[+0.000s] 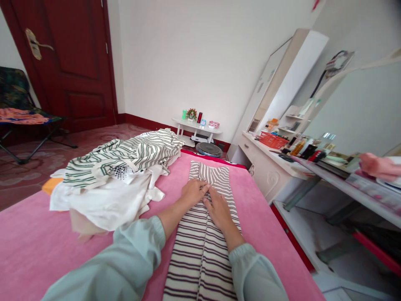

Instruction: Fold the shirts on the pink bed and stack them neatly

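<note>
A garment with dark stripes on white (200,246) lies in a long, narrow fold on the pink bed cover, with a line running down its middle. My left hand (194,190) rests on its upper part, fingers bent together and closed on the cloth at the middle line. Beside it, my right hand (218,208) lies on the fabric with thumb and fingers apart. The fingertips of both hands meet near that line. Above them the garment's far end is gathered in small creases.
Left of the garment, a loose heap of striped clothes (134,154) and white clothes (106,205) lies on the pink bed cover (260,234). A dressing table (260,154) with bottles and a red basket (273,140) stands at right. Beyond the bed is a low white shelf (200,124).
</note>
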The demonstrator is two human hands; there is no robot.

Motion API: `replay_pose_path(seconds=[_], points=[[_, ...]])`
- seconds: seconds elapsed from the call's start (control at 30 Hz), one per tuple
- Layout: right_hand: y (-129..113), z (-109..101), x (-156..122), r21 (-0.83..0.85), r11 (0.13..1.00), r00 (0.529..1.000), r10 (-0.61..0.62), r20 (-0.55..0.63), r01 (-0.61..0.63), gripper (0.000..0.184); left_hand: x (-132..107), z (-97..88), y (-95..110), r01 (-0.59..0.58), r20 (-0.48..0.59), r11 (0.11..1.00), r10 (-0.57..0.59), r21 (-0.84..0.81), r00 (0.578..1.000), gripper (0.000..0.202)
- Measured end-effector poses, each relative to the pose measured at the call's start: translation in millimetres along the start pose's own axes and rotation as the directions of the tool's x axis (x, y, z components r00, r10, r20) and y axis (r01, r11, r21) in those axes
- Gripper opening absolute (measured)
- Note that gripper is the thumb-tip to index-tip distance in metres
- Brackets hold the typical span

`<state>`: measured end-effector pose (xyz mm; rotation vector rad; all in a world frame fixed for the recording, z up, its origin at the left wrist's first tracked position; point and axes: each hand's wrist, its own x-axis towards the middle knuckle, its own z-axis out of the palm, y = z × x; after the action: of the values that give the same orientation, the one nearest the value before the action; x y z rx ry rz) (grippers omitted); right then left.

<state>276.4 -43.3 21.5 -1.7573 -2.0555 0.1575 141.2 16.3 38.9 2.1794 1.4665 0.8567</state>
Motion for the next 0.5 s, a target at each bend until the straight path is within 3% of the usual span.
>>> replay_pose_path(seconds=[0.23,0.5], points=[[0,-1,2,-0.016,1.000,1.000,0.026,-0.010,-0.026,0.057,-1,9.1,-3,0.033,-0.091,0.999,-0.029,0.040,0.995,0.031],[1,4,0,-0.159,0.985,0.996,0.074,0.039,-0.067,0.057,-11,8.4,6,0.055,-0.076,0.987,-0.044,0.154,0.996,0.023]])
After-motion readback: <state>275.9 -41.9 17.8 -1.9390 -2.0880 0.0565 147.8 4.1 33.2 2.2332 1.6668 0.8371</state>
